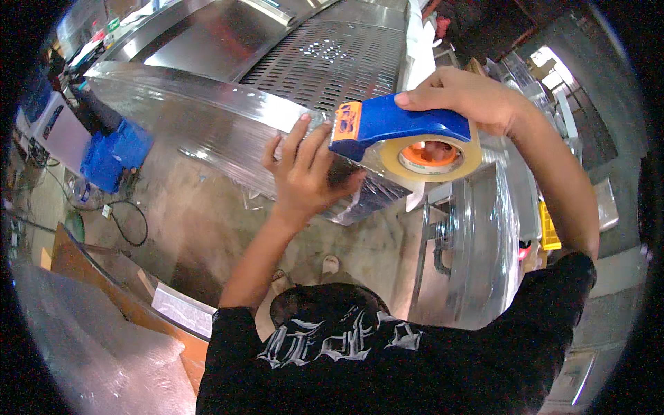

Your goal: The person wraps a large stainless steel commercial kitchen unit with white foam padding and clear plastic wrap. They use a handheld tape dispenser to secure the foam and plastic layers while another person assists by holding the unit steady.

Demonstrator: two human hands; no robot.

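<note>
Gripping the blue tape dispenser (401, 128), the right hand (477, 97) sets its orange blade just right of the left hand (304, 173), whose fingers (294, 142) press flat on the plastic-wrapped metal panel (207, 121) running far-left to near-right.

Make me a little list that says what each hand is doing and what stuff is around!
left hand: the left hand presses flat on the end of a long metal panel wrapped in clear film
right hand: the right hand grips a blue tape dispenser
tape: a tan tape roll sits in the dispenser
dispenser tip: orange end at the panel, beside the left fingers
behind: perforated metal sheet
left side: blue box
floor: black cable, bubble wrap
</note>
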